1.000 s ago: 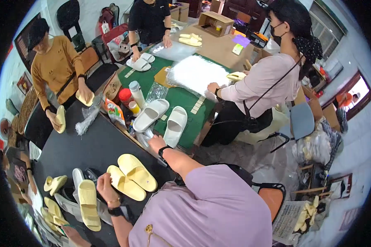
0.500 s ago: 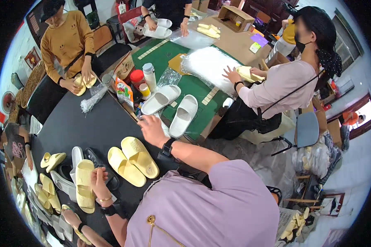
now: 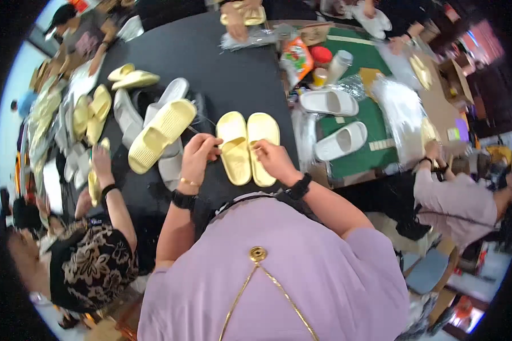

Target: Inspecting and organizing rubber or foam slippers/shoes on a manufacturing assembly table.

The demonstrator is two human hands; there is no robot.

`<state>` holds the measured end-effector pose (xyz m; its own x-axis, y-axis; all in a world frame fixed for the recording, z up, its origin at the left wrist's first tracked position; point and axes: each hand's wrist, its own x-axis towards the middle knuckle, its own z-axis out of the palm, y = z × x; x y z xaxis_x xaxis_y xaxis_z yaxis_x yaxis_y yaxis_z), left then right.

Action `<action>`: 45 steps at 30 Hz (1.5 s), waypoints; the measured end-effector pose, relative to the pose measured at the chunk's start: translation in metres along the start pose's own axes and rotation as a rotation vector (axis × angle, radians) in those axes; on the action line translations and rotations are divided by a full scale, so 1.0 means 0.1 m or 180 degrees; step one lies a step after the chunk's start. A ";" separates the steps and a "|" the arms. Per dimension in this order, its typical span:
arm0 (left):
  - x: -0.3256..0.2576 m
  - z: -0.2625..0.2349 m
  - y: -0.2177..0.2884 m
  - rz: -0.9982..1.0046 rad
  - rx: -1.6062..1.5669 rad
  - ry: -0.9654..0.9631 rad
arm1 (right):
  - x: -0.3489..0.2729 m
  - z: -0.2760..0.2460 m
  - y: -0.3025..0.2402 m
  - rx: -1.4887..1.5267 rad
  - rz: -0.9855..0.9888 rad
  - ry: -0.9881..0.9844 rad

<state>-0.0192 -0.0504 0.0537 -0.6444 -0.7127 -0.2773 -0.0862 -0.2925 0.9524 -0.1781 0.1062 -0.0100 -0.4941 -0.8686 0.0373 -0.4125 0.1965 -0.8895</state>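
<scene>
A pair of yellow slippers lies side by side on the black table: the left slipper [image 3: 231,128] and the right slipper [image 3: 265,125]. My left hand [image 3: 198,158] is closed in a pinch just left of the pair; a faint thin line shows by its fingers, and I cannot make out what they hold. Over the right slipper my right hand [image 3: 277,162] has its fingers curled together, their contents hidden. Left of my hands another yellow slipper [image 3: 164,132] rests tilted across several grey slippers [image 3: 173,92].
Two pale grey slippers [image 3: 341,141] sit on the green mat [image 3: 352,162] to the right, near jars [image 3: 340,65] and clear plastic bags [image 3: 401,105]. More yellow slippers [image 3: 99,111] lie at left. A co-worker's arm [image 3: 119,213] reaches in at left; other people work around the table.
My view has swung left, shifting the scene to the right. My right hand has moved from beside the pale grey slippers to the yellow pair; my left hand has come near it too.
</scene>
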 end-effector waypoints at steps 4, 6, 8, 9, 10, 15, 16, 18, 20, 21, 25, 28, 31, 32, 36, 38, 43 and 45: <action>-0.01 -0.13 -0.04 -0.0174 -0.0027 -0.0103 | 0.10 0.02 -0.16 0.0192 0.0042 0.0027; -0.04 -0.15 -0.04 -0.0233 -0.0045 -0.0118 | 0.13 0.06 -0.27 0.0263 -0.0030 -0.0475; -0.04 -0.14 -0.07 -0.0355 -0.0056 -0.0511 | 0.16 0.14 -0.28 0.0287 -0.0185 -0.0680; -0.05 -0.13 -0.09 -0.0356 -0.0067 -0.0493 | 0.17 0.17 -0.28 0.0312 -0.0334 -0.0854; -0.04 -0.13 -0.13 -0.0448 0.0039 -0.0689 | 0.18 0.19 -0.28 0.0291 -0.0312 -0.0917; -0.04 -0.20 -0.26 -0.0636 0.0067 -0.0931 | 0.20 0.23 -0.11 -0.0635 -0.0545 -0.1193; -0.02 -0.24 -0.28 -0.0616 0.0080 -0.0802 | 0.18 0.21 -0.09 -0.1019 -0.0407 -0.1292; 0.02 -0.33 -0.28 -0.0644 0.0096 -0.0521 | 0.12 0.18 0.02 -0.1308 -0.0276 -0.1460; 0.05 -0.46 -0.35 -0.0620 0.0064 -0.0365 | 0.03 0.11 0.11 -0.1521 -0.0177 -0.1590; 0.07 -0.52 -0.38 -0.0640 0.0146 -0.0212 | -0.02 0.07 0.14 -0.1523 -0.0184 -0.1604; 0.07 -0.66 -0.56 -0.0793 0.0569 -0.0112 | -0.19 -0.03 0.24 -0.1645 0.0154 -0.1936; 0.04 -0.57 -0.64 -0.0912 0.0939 -0.0316 | -0.29 -0.06 0.27 -0.1859 0.0271 -0.2083; 0.06 -0.46 -0.75 -0.1045 0.1441 -0.0775 | -0.35 -0.11 0.17 -0.1981 0.0219 -0.1838; 0.08 -0.43 -0.82 -0.1026 0.1522 -0.0893 | -0.37 -0.13 0.15 -0.1992 0.0135 -0.1559; 0.20 -0.38 -1.07 -0.0996 0.1751 -0.1254 | -0.39 -0.21 0.12 -0.1918 -0.0195 -0.0964; 0.28 -0.34 -1.12 -0.0980 0.1798 -0.1240 | -0.41 -0.23 0.06 -0.2009 -0.0148 -0.0919; 0.50 -0.24 -1.12 -0.0768 0.2299 -0.0732 | -0.26 -0.09 0.22 -0.2110 -0.0235 -0.0974; 0.53 -0.20 -1.11 -0.0783 0.2157 -0.0544 | -0.20 -0.01 0.30 -0.2156 -0.0306 -0.0985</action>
<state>-0.0287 -0.0685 -0.0696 -0.6505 -0.5520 -0.5217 -0.6578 0.0661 0.7502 -0.1814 0.1298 -0.0374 -0.2357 -0.9646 -0.1180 -0.8731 0.2635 -0.4102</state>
